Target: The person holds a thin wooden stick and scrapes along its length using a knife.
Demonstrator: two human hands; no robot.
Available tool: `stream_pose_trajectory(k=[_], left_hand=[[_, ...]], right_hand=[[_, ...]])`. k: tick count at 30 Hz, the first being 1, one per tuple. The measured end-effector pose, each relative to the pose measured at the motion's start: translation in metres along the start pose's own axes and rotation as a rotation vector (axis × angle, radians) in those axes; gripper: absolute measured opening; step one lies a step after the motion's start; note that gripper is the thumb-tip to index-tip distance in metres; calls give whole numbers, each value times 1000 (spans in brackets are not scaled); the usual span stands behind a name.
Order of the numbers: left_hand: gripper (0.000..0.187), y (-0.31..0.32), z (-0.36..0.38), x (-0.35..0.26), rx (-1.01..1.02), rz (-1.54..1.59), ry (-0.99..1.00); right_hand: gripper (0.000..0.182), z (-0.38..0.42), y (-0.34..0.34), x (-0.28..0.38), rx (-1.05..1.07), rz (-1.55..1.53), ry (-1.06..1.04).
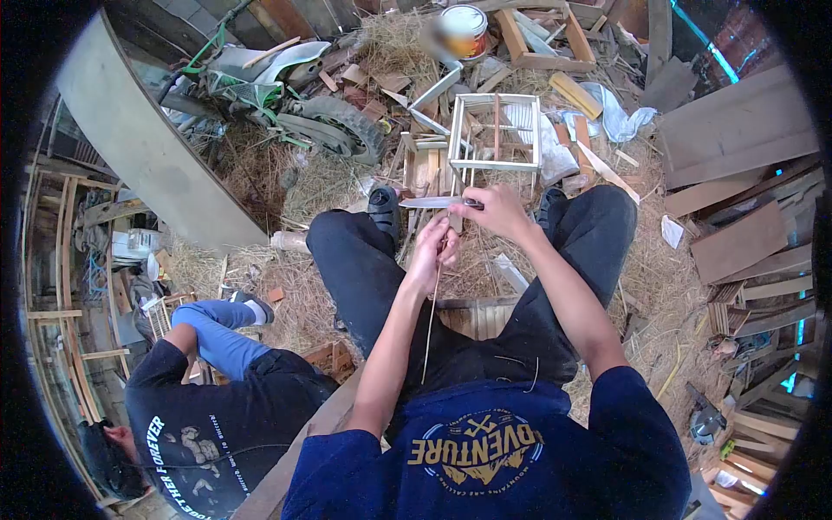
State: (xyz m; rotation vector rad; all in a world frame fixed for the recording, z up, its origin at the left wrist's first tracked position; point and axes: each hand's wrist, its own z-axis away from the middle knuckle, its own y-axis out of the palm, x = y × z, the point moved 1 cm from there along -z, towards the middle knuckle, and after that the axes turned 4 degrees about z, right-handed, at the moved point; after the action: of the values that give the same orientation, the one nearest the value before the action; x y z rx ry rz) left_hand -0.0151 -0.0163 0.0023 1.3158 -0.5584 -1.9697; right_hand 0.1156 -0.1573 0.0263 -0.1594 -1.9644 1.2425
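Observation:
My right hand point(501, 213) is closed round the dark handle of a knife, whose pale blade point(426, 203) points left. Just below the blade, my left hand point(430, 250) pinches a thin wooden strip point(430, 325). The strip's long tail hangs down over my lap, and its upper end is near the blade. Whether the blade touches the strip cannot be made out. Beyond my hands stands a small pale wooden frame point(455, 130) made of thin bars.
To the left a person in a black shirt point(208, 425) sits near a wooden post. A motorbike point(286, 104) lies in the straw behind a leaning panel point(156, 130). A paint bucket point(464, 33) stands at the back. Boards point(741, 238) are stacked right; a power tool point(707, 425) lies lower right.

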Motion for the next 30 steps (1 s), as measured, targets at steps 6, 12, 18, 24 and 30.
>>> stream_pose_trajectory(k=[6, 12, 18, 24, 30], left_hand=[[25, -8, -1, 2, -22, 52, 2], [33, -5, 1, 7, -80, 22, 16], [33, 0, 1, 9, -56, -140, 64], [20, 7, 5, 10, -65, -160, 83], [35, 9, 7, 7, -29, -105, 48]], right_hand=[[48, 3, 9, -1, -10, -20, -54], [41, 13, 5, 4, 42, -65, -74], [48, 19, -3, 2, 73, -150, 2], [43, 19, -9, -4, -11, -55, -83], [47, 19, -6, -8, -61, -49, -103]])
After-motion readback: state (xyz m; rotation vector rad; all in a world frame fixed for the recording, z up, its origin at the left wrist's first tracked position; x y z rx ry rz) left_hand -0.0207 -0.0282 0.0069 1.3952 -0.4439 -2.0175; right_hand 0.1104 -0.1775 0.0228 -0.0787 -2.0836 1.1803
